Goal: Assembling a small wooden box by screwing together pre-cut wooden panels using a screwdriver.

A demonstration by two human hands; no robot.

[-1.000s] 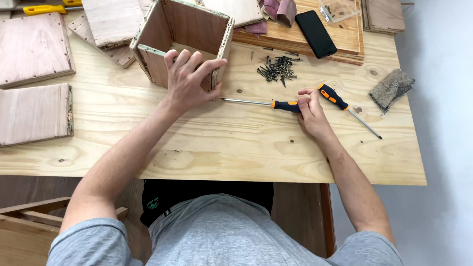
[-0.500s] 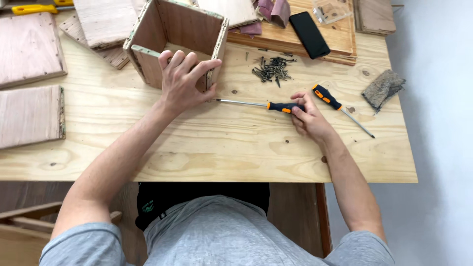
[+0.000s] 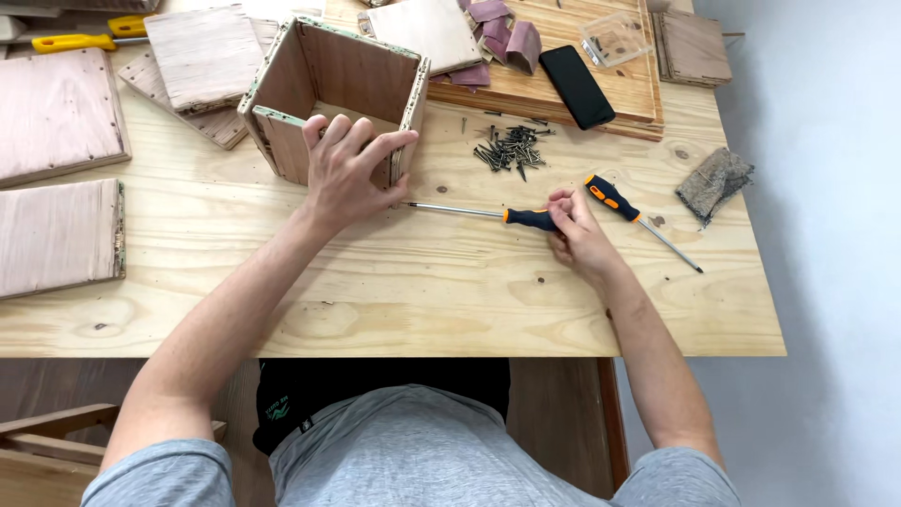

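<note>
Two hands are working on a plywood surface: the left hand is gripping a wooden box frame at 11 o'clock, fingers curled over its wall, while the right hand is closing its fingers around a screwdriver at 3 o'clock.

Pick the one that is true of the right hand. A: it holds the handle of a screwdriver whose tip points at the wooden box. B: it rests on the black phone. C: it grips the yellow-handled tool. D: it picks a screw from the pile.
A: the right hand grips the screwdriver by its handle, the shaft lying toward the wooden box that the left hand steadies.
</note>
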